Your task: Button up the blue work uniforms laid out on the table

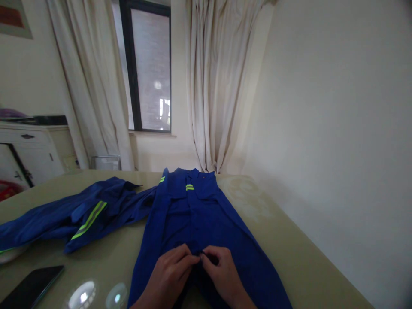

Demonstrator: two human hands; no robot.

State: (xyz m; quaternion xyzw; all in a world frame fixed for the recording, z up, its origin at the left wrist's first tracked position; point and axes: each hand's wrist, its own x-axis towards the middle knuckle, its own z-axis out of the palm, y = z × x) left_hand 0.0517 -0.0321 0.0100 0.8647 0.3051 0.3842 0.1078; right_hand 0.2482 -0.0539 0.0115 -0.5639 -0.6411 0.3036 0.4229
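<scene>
A dark blue work jacket (206, 216) lies spread on the table, its collar at the far end and its front facing up. Short yellow-green reflective strips show on its chest and one sleeve. My left hand (170, 272) is closed, thumb and fingers pinching the jacket's front edge near the bottom. Right beside it, my right hand (222, 270) pinches the same edge, with the fingertips of both hands almost touching. The bit of cloth between the fingers is mostly hidden.
A second blue garment (86, 210) with a reflective band lies crumpled on the left of the table (106, 274). A black phone (32, 287) rests at the near left. A wall (337, 150) runs along the right; curtains (222, 86) and a window (151, 68) stand behind.
</scene>
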